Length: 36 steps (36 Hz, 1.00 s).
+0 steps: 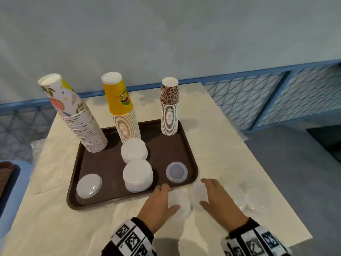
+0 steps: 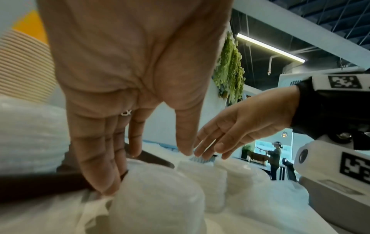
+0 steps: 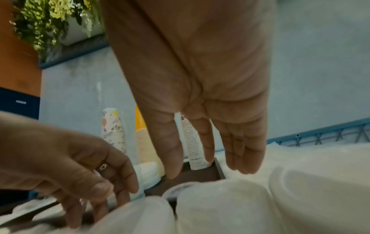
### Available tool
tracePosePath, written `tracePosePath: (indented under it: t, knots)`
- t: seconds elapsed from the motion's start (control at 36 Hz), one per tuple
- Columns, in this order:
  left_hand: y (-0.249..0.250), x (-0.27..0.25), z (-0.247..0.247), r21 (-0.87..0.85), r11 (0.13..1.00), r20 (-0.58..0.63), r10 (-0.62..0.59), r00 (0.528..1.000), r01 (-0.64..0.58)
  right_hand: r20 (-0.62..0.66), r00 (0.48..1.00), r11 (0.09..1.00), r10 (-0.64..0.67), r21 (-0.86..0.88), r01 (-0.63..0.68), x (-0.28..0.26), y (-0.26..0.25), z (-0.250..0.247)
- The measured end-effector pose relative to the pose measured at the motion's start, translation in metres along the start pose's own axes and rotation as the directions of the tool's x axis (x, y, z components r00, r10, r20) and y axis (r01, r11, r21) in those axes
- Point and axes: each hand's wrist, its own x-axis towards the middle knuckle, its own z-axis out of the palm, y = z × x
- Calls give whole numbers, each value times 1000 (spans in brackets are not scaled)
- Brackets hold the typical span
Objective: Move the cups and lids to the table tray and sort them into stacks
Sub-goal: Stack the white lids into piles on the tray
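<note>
On the brown tray point(image 1: 103, 169) stand three cup stacks: floral point(image 1: 73, 115), yellow point(image 1: 123, 111) and leopard-print point(image 1: 169, 111). In front of them sit two white lid stacks point(image 1: 134, 150) point(image 1: 138, 175) and clear lids at the left point(image 1: 89, 185) and right point(image 1: 176, 171). Just off the tray's front right corner, two more white lid stacks point(image 1: 181, 198) point(image 1: 197, 191) stand on the table. My left hand point(image 1: 171, 196) straddles the nearer stack point(image 2: 158, 197) with straight fingers, its thumb off the stack. My right hand point(image 1: 203, 192) hovers open over the other stack point(image 3: 224, 205).
More clear lids in thin plastic wrap point(image 1: 252, 198) lie to the right of my right hand. The white table point(image 1: 230, 137) ends close on the right, by a blue mesh railing point(image 1: 245, 100). Another brown tray point(image 1: 7, 174) shows at the left edge. A person point(image 2: 275, 158) stands far off.
</note>
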Motion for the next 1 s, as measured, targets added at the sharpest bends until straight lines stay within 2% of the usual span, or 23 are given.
tracePosePath:
  t: [0.22,0.36,0.44,0.56,0.67,0.89,1.0]
  knots:
    - [8,2,18,79,995,36,-68,997,65,17,1000,969,25,-248,-20,6,-1,7]
    - [10,3,23,122,989,41,-89,995,84,54,998,952,35,-305,-17,16,-3,1]
    - [9,3,24,115,987,41,-114,993,109,97,995,952,32,-305,0,21,-3,-3]
    - [7,4,23,54,983,59,-180,982,177,106,994,968,35,-251,-7,26,1,-4]
    - [7,5,21,25,975,95,-220,971,219,114,992,963,57,-269,-24,28,2,-3]
    - [1,11,-4,-6,985,116,-168,979,170,168,982,947,84,-321,-26,34,2,-3]
    - [3,23,-30,-126,983,65,-129,989,137,183,979,950,88,-311,-27,36,3,-3]
